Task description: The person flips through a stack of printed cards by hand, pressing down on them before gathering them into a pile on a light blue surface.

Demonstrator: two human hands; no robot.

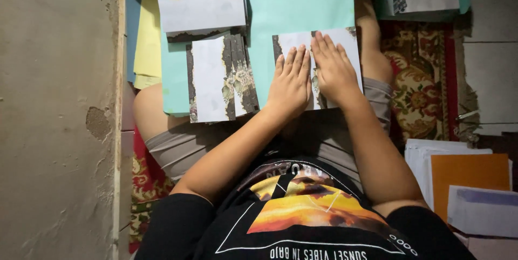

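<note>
— Where do you see the hands?

— I see my left hand point(291, 82) and right hand point(333, 71) side by side, flat, fingers straight, pressing a white folded paper card with dark floral edging point(349, 41).

— And the card?

— Directly beneath both palms, on a turquoise paper sheet point(297, 6). Similar cards point(218, 79) lie left of my left hand.
</note>
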